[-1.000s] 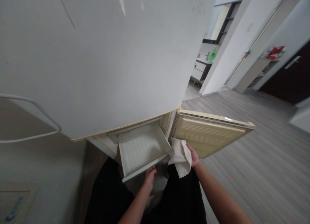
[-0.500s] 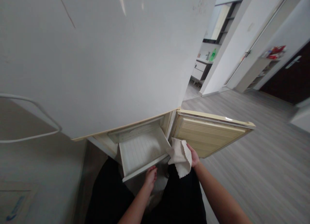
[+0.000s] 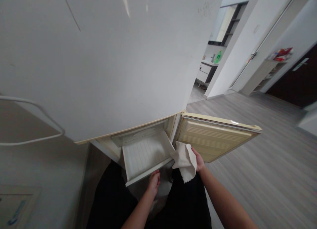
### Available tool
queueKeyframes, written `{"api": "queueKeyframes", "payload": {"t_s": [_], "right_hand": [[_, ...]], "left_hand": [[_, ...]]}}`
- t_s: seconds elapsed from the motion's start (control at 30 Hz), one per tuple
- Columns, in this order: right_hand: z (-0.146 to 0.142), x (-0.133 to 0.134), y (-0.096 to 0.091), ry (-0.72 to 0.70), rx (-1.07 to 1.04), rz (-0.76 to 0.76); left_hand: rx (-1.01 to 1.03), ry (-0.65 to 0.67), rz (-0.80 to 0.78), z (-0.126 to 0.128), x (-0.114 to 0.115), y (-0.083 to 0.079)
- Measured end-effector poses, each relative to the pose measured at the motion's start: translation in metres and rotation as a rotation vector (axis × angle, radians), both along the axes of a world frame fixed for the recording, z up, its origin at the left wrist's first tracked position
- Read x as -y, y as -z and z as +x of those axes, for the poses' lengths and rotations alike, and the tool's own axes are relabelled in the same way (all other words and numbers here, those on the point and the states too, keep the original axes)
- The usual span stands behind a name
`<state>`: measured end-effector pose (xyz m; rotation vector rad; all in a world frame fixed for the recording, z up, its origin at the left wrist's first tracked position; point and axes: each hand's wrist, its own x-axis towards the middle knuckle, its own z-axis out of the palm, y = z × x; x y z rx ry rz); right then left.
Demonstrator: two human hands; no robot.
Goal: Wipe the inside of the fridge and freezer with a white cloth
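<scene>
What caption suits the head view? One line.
Left hand on the pulled-out fridge drawer; right hand holds a cloth.

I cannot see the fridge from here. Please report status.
Left hand on drawer front. Right hand holds cloth beside it. Door open, swung clear rightward.

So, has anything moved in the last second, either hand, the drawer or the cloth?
Nothing has visibly changed, apart from a tiny shift of the view. The left hand stays at the front edge of the pulled-out drawer. The right hand keeps its grip on the cloth, and the lower door stays open.
</scene>
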<state>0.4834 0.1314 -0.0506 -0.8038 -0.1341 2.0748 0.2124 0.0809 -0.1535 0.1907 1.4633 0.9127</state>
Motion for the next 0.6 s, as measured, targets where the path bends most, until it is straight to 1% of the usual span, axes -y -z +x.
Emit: {"api": "queueKeyframes", "payload": {"t_s": [0.13, 0.4, 0.6], "right_hand": [[-0.001, 0.0, 0.0, 0.014, 0.001, -0.016], [-0.006, 0.001, -0.012, 0.061, -0.014, -0.086], [-0.006, 0.001, -0.011, 0.061, 0.002, -0.079]], "left_hand": [[0.002, 0.004, -0.004, 0.001, -0.001, -0.001], [-0.024, 0.007, -0.022, 0.002, -0.001, -0.004], [-0.039, 0.016, -0.011, 0.002, 0.0, -0.004]]}}
